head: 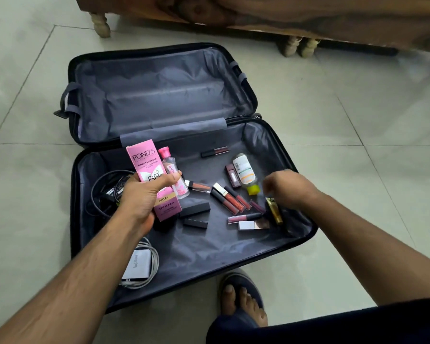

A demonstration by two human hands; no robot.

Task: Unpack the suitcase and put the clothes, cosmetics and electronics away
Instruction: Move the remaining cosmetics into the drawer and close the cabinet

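- Suitcase (159, 95) lies fully opened on the pale tiled floor (358, 120) in front of you, its grey-lined far half bare and its near half holding the cosmetics and electronics.
- Beyond the suitcase stands dark wooden furniture (283, 16) on turned, light-coloured legs (101, 23); your sandalled foot (241, 296) rests on the tiles just beside the near edge of the case.
- Your left hand (144, 192) has its grip closed round a pink Pond's carton (154, 175) and a clear bottle with a pink cap (173, 170), both lifted above the lining.
- Your right hand (288, 187) hovers over the right side of the near half with the fingers curled down beside a gold tube (274, 211); you cannot tell whether the grip has anything in it.
- Scattered on the lining between your hands: lip gloss tubes (231, 198), two black lipstick cases (195, 216), a white bottle with a yellow cap (246, 173) lying on its side, and one more gloss tube (215, 151) near the hinge.
- At the left of the near half, a black charger with coiled cable (109, 189) lies partly behind your left wrist, and a white adapter with a white cable (140, 266) sits near the front corner, partly hidden by your forearm.
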